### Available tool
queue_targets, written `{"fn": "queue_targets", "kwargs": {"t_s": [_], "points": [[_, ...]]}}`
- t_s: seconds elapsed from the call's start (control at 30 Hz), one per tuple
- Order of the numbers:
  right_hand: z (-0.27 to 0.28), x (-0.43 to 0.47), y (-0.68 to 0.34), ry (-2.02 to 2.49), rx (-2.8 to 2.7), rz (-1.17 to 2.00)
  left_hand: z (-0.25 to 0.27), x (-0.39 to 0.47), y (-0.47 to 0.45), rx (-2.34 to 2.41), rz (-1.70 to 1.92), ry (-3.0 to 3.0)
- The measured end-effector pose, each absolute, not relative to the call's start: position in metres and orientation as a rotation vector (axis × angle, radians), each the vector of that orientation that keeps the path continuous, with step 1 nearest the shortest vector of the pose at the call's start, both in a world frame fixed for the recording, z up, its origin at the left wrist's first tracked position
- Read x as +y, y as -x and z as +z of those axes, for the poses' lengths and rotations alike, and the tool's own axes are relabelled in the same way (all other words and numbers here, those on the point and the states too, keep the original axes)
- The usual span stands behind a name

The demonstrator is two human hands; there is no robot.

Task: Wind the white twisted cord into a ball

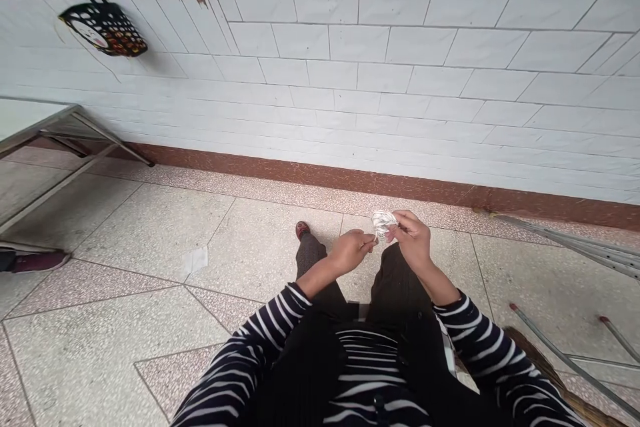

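A small white bundle of what looks like cord (384,220) is held up in front of my knees. My right hand (413,237) grips the bundle from its right side, thumb and fingers pressed on it. On the other side my left hand (352,251) is closed in a pinch at the bundle's lower left, where a short white strand seems to run into the fingertips. Both hands are close together above my lap. How the strands are wound is too small to make out.
A white-topped table (35,113) with metal legs stands at left, near another person's shoe (40,261). White paper (196,260) lies on the floor. Metal poles (565,240) and a broom (540,360) are at right. A patterned bag (107,28) hangs from the window bars.
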State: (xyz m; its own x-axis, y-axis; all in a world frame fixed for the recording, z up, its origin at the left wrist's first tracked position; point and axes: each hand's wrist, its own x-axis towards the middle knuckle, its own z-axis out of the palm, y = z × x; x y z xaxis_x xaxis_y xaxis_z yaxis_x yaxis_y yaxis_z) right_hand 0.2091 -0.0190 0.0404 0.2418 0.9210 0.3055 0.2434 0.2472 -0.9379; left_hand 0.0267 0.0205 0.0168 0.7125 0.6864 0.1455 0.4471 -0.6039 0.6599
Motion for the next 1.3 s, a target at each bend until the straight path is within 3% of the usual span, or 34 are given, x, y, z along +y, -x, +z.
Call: {"fn": "queue_targets", "kwargs": {"t_s": [0.13,0.33,0.47,0.67,0.9,1.2,1.3], "points": [[0.008,0.005,-0.215,1.383,-1.350,0.562,0.028,0.013,-0.023,0.748,0.447,-2.692],[-0.018,-0.009,-0.201,1.357,-1.590,0.640,0.051,0.047,-0.011,0.735,0.547,-2.945],[-0.009,-0.032,-0.187,1.306,-1.638,0.773,0.050,0.073,-0.008,0.696,0.565,-2.810],[0.034,-0.037,-0.177,1.127,-1.144,1.149,0.026,0.070,-0.020,0.704,0.598,-2.295],[0.032,-0.014,-0.195,1.353,-1.036,0.958,0.011,0.035,-0.015,0.829,0.553,-1.999],[-0.005,-0.002,-0.195,1.544,-1.300,0.735,-0.006,0.021,-0.013,1.033,0.381,-2.378],[-0.023,-0.005,-0.189,1.569,-1.625,0.607,-0.015,0.012,-0.009,1.033,0.247,-2.611]]}}
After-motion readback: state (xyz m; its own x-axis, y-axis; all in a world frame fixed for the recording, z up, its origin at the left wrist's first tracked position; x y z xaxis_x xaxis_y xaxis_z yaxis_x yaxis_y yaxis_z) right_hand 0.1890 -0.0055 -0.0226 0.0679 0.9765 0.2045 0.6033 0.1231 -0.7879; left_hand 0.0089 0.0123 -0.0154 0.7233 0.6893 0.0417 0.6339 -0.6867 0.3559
